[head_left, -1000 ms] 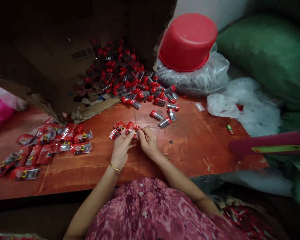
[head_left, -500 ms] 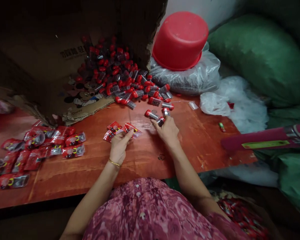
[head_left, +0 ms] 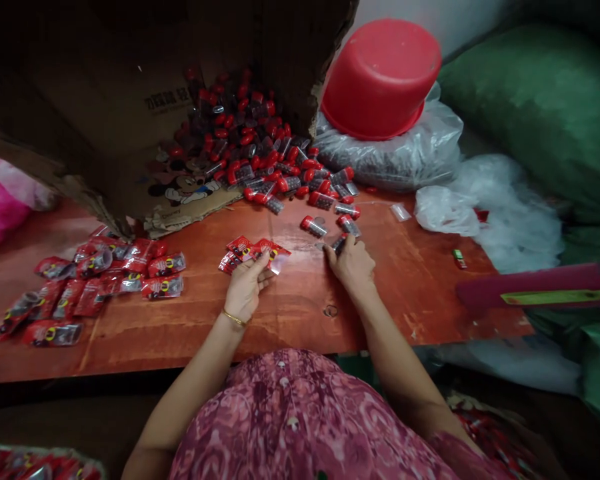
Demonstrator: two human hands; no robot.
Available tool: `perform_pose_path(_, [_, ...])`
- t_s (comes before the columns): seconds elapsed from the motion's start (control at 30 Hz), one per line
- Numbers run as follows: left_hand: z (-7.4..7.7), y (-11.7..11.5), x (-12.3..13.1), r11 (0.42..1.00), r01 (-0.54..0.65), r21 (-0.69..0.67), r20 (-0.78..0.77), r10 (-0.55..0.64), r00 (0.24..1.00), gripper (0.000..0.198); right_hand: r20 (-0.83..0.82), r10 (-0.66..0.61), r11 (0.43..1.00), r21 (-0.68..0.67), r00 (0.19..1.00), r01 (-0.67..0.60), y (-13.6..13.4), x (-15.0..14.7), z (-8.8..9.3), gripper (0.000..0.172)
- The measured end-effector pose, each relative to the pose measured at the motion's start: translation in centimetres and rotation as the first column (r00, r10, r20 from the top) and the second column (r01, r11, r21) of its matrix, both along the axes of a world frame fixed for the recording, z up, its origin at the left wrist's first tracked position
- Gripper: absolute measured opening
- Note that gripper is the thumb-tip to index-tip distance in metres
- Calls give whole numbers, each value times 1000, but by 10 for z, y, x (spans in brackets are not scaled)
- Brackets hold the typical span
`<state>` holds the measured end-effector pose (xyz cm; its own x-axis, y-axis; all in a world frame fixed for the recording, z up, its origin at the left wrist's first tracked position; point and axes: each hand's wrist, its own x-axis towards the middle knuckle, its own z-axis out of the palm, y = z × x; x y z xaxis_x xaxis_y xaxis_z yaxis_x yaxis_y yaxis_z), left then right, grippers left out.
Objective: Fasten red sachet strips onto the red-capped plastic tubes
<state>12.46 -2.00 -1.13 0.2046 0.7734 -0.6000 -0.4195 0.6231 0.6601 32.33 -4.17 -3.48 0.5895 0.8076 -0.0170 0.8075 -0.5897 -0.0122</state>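
My left hand (head_left: 245,287) pinches a small red printed plastic sleeve (head_left: 270,251) between thumb and fingers. More red sleeves (head_left: 237,252) lie just behind and left of it. Over the table, my right hand (head_left: 354,263) has its thumb and fingers around a small clear tube (head_left: 338,244) with dark contents. Close to those fingers, another red-capped tube (head_left: 349,225) lies on the table, and a further red-capped tube (head_left: 313,227) lies to its left. Part of the held tube is hidden by my fingers.
A torn cardboard box (head_left: 190,212) on its side spills a heap of red-capped tubes (head_left: 260,160) onto the red table (head_left: 280,327). Sleeved tubes (head_left: 95,293) lie at left. A red basin (head_left: 385,80) sits upside down on a plastic bag (head_left: 395,163). A magenta bar (head_left: 530,287) juts in from the right.
The view has shifted left, so everything appears further right. My right hand's fingers have closed around a tube beside the loose ones. The left hand still holds the red sleeve.
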Motion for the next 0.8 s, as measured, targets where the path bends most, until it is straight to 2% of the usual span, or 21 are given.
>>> perform_pose_path(0.13, [0,-3,-5,999,-30,12,4,30,1000,32,-84,-48,998,30,995,51,-6,9,-3,35])
perform_pose_path(0.2, [0,-2,-8,998,-50,36,-6,50,999,32,-209,8,987,160,978,26,-19,12,-3,31])
perform_pose_path(0.23, [0,-2,-8,997,-59,48,-12,60,998,32,-303,75,966,257,950,5,-27,11,-3,29])
perform_pose_path(0.27, [0,-1,-8,996,-63,57,-17,64,998,34,-411,162,934,357,897,-5,-36,8,-1,28])
perform_pose_path(0.33, [1,-1,-7,997,-55,62,-24,57,998,37,-631,323,871,489,705,38,-52,-5,4,28])
perform_pose_path(0.4, [3,-1,-5,998,-29,56,-29,31,999,40,-791,399,862,496,464,105,-64,-23,12,31])
perform_pose_path(0.43, [4,-1,-4,999,-13,53,-28,15,1000,42,-833,412,867,483,368,122,-68,-31,16,32])
perform_pose_path(0.5, [6,-2,-2,999,12,49,-29,-10,1000,45,-867,428,873,470,255,129,-71,-45,23,31])
perform_pose_path(0.6, [6,-4,-2,997,38,61,-60,-35,998,44,-867,452,870,480,208,111,-67,-54,30,28])
perform_pose_path(0.8, [1,-4,-5,988,109,112,-108,-97,990,40,-865,456,875,479,210,70,-59,-55,27,27])
